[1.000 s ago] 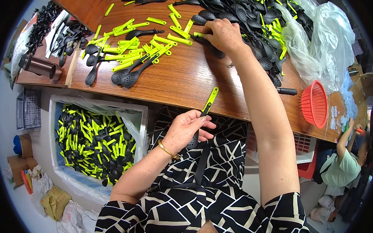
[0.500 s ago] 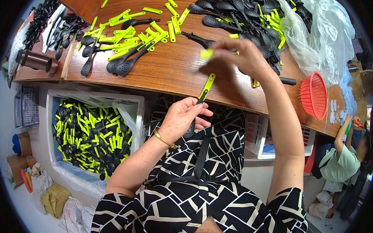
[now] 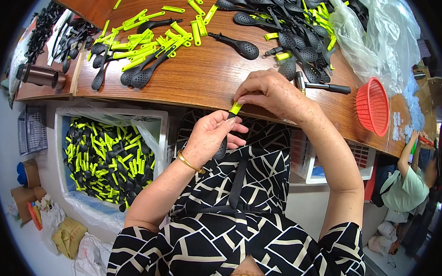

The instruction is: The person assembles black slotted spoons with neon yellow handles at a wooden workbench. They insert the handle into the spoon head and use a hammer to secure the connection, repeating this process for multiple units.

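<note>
My left hand [image 3: 210,135], closed with thumb on top, holds a black spoon [image 3: 220,150] whose bowl hangs below the fingers in front of my lap. Its handle points up and away, over the table's near edge. At the handle's upper end, my right hand [image 3: 271,93] pinches a lime-green handle piece [image 3: 235,108] between thumb and fingertips. The fingers cover most of this piece, so I cannot tell how it sits on the handle. A single black perforated spoon [image 3: 239,45] lies on the table beyond my hands.
Loose green handle pieces [image 3: 141,39] and spoons lie at the left. More black spoons [image 3: 302,48] are heaped at the right, beside a hammer [image 3: 327,87], a red basket [image 3: 373,107] and clear plastic [image 3: 380,36]. A white bin [image 3: 166,136] holds green-handled spoons. Another person [image 3: 406,188] is far right.
My right hand has come down and toward me, bringing the green piece from above the table to the end of the spoon's handle. My left hand keeps its grip on the spoon, nearly still.
</note>
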Demonstrator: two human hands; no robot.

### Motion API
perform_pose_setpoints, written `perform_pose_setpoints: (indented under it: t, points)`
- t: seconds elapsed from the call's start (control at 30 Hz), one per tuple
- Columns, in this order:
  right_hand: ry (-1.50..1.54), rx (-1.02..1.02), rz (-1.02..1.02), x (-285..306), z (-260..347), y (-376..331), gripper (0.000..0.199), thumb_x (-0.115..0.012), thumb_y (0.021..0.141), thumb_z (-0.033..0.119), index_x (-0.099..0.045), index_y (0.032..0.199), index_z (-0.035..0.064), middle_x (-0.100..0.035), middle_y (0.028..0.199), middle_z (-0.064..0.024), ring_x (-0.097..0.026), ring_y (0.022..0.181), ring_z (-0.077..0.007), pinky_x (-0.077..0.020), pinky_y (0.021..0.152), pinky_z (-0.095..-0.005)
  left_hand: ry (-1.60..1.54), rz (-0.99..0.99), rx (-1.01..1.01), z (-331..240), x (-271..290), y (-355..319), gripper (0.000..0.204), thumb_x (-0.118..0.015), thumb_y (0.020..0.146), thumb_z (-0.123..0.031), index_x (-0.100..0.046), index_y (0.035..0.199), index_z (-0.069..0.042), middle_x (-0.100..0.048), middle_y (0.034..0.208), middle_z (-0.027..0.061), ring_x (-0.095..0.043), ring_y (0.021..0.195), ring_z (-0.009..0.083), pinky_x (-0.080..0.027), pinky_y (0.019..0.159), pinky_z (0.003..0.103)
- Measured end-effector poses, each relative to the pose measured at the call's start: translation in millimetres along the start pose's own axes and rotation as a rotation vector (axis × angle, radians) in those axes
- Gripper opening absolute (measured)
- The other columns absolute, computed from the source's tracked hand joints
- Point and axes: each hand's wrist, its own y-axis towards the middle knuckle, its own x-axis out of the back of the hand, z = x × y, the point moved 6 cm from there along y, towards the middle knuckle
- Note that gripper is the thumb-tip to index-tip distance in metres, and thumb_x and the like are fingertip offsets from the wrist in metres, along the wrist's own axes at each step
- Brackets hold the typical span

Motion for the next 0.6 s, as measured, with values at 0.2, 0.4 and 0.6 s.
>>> perform_pose_setpoints:
  t: [0.2, 0.4, 0.6]
  points:
    - [-0.126, 0.114, -0.236, -3, 17, -2, 0.009, -0.08, 0.089, 0.014, -0.08, 0.097, 0.0097, -0.07, 0.114, -0.0088, -0.07, 0.109, -0.0325, -0.0559, 0.091, -0.0411, 0.03, -0.077, 0.015, 4, 2, 8, 0.035, -0.061, 0.111, -0.031, -0.068, 0.116, 0.002, -0.078, 0.103, 0.0187, -0.077, 0.077, 0.019, -0.062, 0.066, 0.027]
    - [-0.23, 0.035, -0.284, -11, 15, -22, 0.022, -0.082, 0.088, 0.018, -0.082, 0.109, 0.0194, -0.068, 0.127, -0.0027, -0.07, 0.107, -0.0241, -0.0525, 0.092, -0.0425, 0.005, -0.186, 0.036, 1, -1, 3, 0.033, -0.063, 0.109, -0.033, -0.07, 0.114, -0.001, -0.079, 0.099, 0.0154, -0.074, 0.07, 0.0147, -0.059, 0.062, 0.025]
    - [-0.465, -0.147, -0.727, 78, -25, -116, 0.033, -0.084, 0.082, 0.005, -0.078, 0.114, 0.0123, -0.071, 0.127, -0.0073, -0.064, 0.12, -0.0304, -0.0471, 0.104, -0.0456, 0.006, -0.162, 0.029, -1, -2, 3, 0.031, -0.064, 0.109, -0.032, -0.071, 0.11, -0.001, -0.079, 0.098, 0.0154, -0.074, 0.068, 0.0147, -0.059, 0.061, 0.025]
